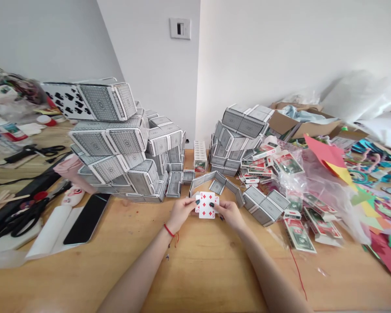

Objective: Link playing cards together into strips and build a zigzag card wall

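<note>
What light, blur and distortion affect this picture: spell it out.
Head view: wide-angle stretch seems to tilt the left card tower; head view: right wall brighter than left wall; head view: held playing cards read clearly, upper-right plastic bag looks hazy.

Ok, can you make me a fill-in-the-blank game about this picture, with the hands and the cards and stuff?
1. The left hand and right hand hold playing cards, and the shapes on the front one are called ____.
2. The thin bracelet on the person's arm is coloured ____.
3. The phone lies on the table, to the ____ of both hands.

Missing words: diamonds; red; left
</note>
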A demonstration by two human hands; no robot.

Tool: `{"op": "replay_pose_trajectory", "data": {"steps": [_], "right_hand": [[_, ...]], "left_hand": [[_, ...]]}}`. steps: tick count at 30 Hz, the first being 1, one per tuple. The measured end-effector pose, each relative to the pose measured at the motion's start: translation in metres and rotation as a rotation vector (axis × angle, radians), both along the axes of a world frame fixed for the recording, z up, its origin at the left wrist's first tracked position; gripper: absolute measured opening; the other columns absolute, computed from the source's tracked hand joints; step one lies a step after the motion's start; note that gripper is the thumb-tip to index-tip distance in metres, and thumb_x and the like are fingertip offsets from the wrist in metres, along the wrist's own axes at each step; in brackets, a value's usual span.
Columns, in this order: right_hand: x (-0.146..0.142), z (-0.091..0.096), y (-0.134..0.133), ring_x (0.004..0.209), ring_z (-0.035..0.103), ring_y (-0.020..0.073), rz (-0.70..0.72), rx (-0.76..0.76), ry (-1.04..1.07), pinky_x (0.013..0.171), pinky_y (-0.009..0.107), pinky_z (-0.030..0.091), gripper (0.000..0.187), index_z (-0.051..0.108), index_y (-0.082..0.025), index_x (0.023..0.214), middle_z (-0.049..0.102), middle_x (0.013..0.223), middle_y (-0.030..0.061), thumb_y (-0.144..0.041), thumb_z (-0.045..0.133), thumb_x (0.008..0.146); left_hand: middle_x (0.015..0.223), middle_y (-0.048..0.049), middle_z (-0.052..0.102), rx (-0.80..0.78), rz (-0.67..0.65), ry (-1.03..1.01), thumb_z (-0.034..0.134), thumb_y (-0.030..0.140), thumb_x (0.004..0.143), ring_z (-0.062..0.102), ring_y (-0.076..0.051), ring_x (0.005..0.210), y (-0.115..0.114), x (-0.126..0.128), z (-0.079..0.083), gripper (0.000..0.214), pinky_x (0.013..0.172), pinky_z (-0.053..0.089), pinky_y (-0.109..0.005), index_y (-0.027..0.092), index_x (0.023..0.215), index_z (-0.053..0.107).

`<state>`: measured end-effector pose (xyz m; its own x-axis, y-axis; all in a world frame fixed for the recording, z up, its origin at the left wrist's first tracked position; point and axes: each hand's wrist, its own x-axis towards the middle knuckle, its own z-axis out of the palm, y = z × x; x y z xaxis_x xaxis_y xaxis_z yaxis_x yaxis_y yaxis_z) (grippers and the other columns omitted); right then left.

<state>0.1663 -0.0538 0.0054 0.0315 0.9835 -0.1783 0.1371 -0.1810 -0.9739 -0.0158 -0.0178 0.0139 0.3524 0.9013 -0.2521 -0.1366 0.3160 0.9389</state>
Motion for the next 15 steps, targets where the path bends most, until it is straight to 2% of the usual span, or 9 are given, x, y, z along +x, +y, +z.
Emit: {"op": "replay_pose_trajectory", "data": {"steps": [3,7,15], "right_hand": [[0.002,0.002,0.000,0.034,0.030,0.0060,0.016,0.014,0.008,0.036,0.021,0.022,0.045,0.047,-0.017,0.045,0.040,0.036,-0.0049,-0.057,0.058,0.064],[0.002,0.004,-0.002,0.034,0.033,0.0068,0.063,0.032,0.014,0.036,0.021,0.023,0.044,0.051,-0.016,0.047,0.047,0.037,-0.0028,-0.055,0.056,0.067],[-0.003,0.004,-0.006,0.036,0.039,0.0079,0.051,0.092,0.039,0.038,0.021,0.029,0.039,0.056,-0.015,0.053,0.055,0.042,0.0003,-0.048,0.055,0.073]], "left_hand": [[0.082,-0.0078,0.067,-0.126,-0.077,-0.141,0.066,0.027,0.067,0.063,-0.016,0.073,0.002,-0.005,-0.002,0.026,0.071,0.052,-0.033,0.012,0.088,0.066],[0.087,-0.0080,0.067,-0.239,-0.135,-0.233,0.067,0.022,0.068,0.063,-0.015,0.078,0.004,-0.012,-0.002,0.024,0.077,0.051,-0.030,0.014,0.090,0.065],[0.089,-0.0084,0.067,-0.214,-0.182,-0.221,0.070,0.024,0.065,0.062,-0.015,0.083,0.001,-0.009,0.002,0.026,0.079,0.049,-0.028,0.013,0.089,0.067]]}}
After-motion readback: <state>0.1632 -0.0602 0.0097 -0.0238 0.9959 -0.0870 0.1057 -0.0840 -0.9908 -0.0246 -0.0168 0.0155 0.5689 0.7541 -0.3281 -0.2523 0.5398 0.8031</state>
